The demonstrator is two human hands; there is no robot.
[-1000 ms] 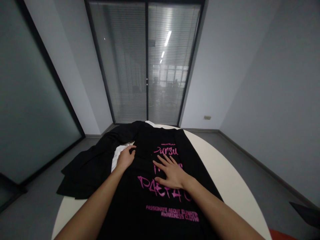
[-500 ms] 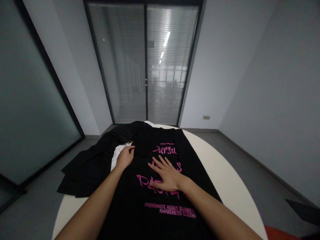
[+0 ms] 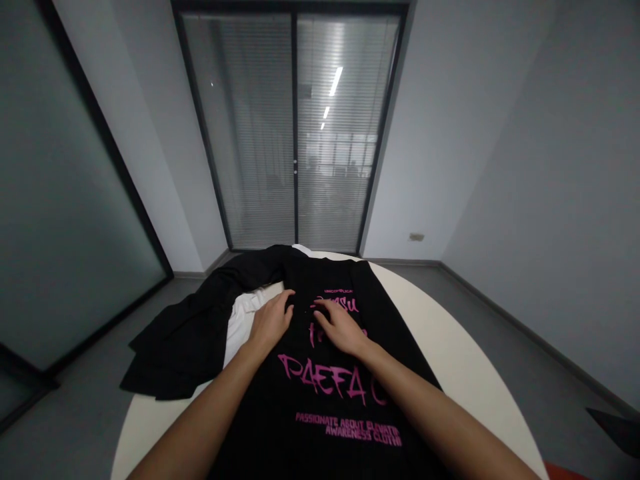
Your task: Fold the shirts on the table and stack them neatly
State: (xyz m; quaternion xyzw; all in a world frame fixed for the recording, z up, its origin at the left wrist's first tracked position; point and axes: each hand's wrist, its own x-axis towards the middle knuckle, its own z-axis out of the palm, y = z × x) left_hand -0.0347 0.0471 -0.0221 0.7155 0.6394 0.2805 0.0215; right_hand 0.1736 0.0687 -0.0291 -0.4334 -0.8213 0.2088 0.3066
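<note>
1. Now, far left: a heap of dark clothing (image 3: 185, 347) hangs partly over the edge of the round white table (image 3: 450, 360). A white cloth (image 3: 245, 317) lies between that heap and the shirt being worked on.
2. Left hand (image 3: 273, 320): palm down on the upper left part of the black T-shirt (image 3: 320, 363), near the white cloth. Fingers are bent, with the tips dug into the fabric. I cannot tell whether they pinch a fold or only press.
3. Right hand (image 3: 340, 327): just beside the left, apart by a narrow gap. It lies flat and slack on the cloth with fingers together, covering part of the upper pink lettering (image 3: 330, 387). It grasps nothing.
4. Shirt position: spread print-up along the middle of the table, its hem toward the wearer and its top toward the glass doors (image 3: 295, 133). Both forearms lie over the lower half.
5. Judgement on the step: both hands are working the upper chest area, pressing the cloth down where it meets the white cloth. This reads as flattening or straightening, not lifting.
6. Judgement on the next move: it calls for steady downward pressure from the flat right hand, so the printed panel does not slide. It also calls for a sure hold on a single layer under the left fingertips, kept clear of the white cloth beside them.
7. Right side: bare tabletop, then grey floor.
</note>
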